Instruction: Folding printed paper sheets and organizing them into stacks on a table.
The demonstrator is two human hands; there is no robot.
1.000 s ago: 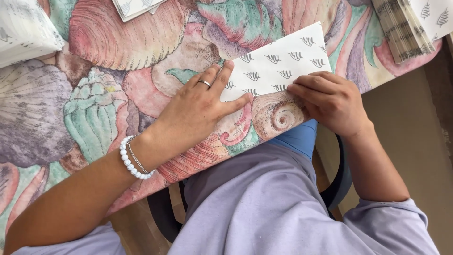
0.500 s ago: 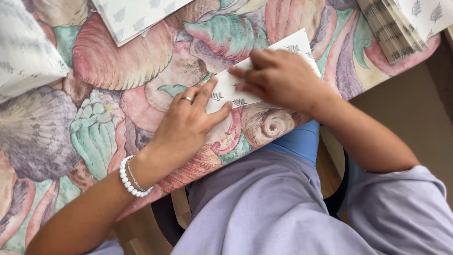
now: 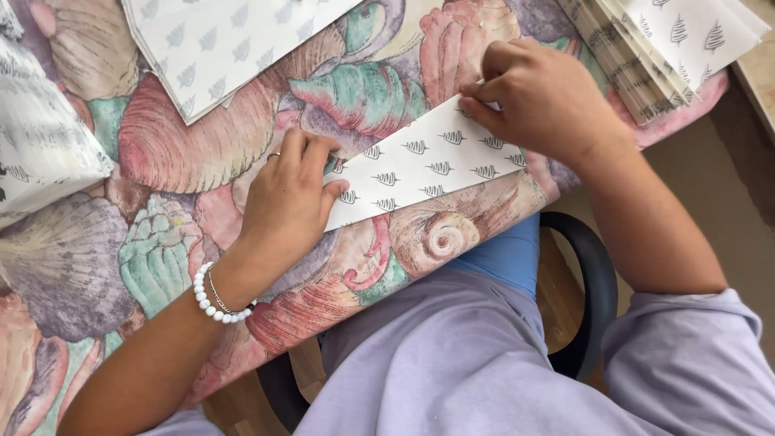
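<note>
Two hands worked one folded white sheet (image 3: 428, 165) printed with small leaf marks, lying on the shell-patterned table (image 3: 161, 250). Left hand (image 3: 286, 202) lay flat, pinning its near end; right hand (image 3: 545, 101) pinched the far edge, seemingly mid-crease. Finishing the fold likely needed even pressure. One similar sheet (image 3: 218, 48) and one stack (image 3: 646, 48) lay beyond.

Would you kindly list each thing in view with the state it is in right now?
Folded paper: folded into a strip, lying flat on the tablecloth, pressed at both ends.
Left hand: fingers down on the strip's near end.
Right hand: fingertips pinching the strip's far edge.
Paper sheet: lying flat, untouched.
Stack of folded papers: piled at the table corner, untouched.
Bead bracelet: worn on the left wrist.
Tablecloth: spread over the table.
</note>
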